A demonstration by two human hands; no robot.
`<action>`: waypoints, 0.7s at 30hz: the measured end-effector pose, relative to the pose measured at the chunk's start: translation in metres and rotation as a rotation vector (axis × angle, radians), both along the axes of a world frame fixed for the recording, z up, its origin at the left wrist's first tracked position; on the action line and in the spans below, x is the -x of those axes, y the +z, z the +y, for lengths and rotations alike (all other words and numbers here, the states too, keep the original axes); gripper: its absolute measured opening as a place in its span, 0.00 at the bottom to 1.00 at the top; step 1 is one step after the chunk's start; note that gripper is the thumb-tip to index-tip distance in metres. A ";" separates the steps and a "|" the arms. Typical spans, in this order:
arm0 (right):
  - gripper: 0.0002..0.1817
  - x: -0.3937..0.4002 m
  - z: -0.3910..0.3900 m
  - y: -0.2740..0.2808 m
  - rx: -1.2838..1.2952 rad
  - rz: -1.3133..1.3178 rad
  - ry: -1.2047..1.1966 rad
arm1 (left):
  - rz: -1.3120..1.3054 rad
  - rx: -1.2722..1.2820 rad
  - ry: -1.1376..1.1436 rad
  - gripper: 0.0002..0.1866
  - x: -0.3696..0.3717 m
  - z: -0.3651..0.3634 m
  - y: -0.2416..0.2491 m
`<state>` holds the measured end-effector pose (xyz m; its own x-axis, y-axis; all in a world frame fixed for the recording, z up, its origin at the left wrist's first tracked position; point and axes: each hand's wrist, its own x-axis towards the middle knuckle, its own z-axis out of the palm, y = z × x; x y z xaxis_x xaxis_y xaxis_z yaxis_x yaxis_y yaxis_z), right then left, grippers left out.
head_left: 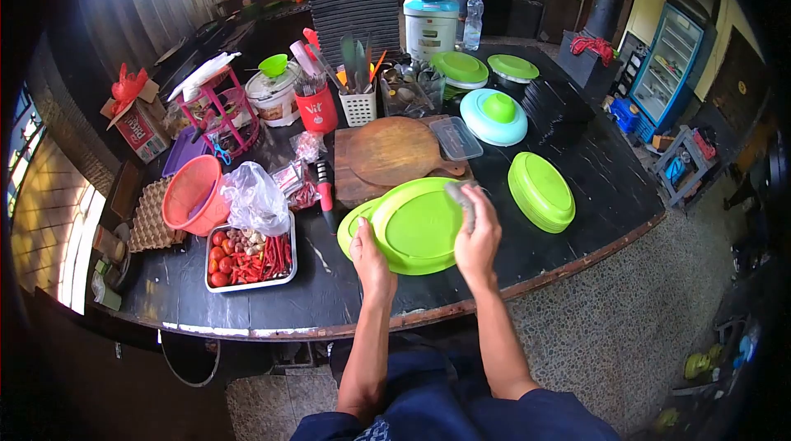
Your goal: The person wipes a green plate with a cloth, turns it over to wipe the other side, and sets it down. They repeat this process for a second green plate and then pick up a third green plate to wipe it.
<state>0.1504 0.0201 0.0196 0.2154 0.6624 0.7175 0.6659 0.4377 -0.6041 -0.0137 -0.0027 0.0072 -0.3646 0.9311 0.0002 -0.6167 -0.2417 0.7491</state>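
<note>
My left hand point(372, 265) grips the lower left rim of a lime-green oval plate point(418, 228), its thumb resting on the plate's face. Part of another green plate point(346, 231) shows behind it on the left. My right hand point(478, 235) is at the plate's right edge, its fingers closed on a greyish cloth point(460, 196) that is partly hidden. A stack of matching green oval plates point(541, 192) stands on the black table to the right. Behind the held plate lies a round wooden board point(394, 151) on a squarer board.
On the left are a metal tray point(251, 283) of chillies and tomatoes, an orange basket point(196, 194) and an egg tray point(153, 217). A knife sharpener point(326, 198) lies beside the boards. Farther back stand a utensil holder point(359, 109), a light-blue lidded bowl point(493, 117) and a water dispenser point(432, 29).
</note>
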 end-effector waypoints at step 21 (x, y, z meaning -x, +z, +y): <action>0.30 -0.008 -0.032 -0.027 -0.109 -0.294 0.336 | -0.101 0.005 0.067 0.23 0.036 0.006 -0.011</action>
<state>0.1584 -0.0124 -0.0074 -0.2214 0.5780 0.7855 0.6120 0.7094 -0.3495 -0.0497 0.0030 -0.0041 -0.4243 0.9045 -0.0440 -0.6719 -0.2819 0.6849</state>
